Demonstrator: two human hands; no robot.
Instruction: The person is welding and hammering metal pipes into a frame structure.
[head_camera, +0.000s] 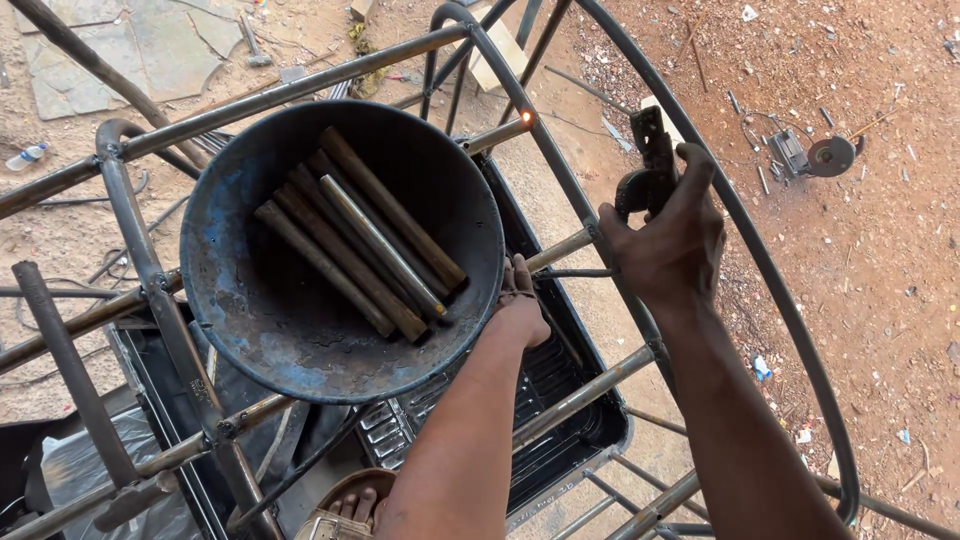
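My left hand grips the right rim of a worn blue metal pan that rests on a welded frame of rusty pipes. Several short metal tubes lie side by side inside the pan. My right hand is closed around a dark welding electrode holder, held against a curved pipe of the frame. A glowing orange spot shows at a pipe joint just past the pan.
A black plastic tray lies under the frame. A sandalled foot is at the bottom. An angle grinder and metal scraps lie on red dirt at the right. A plastic bottle lies far left.
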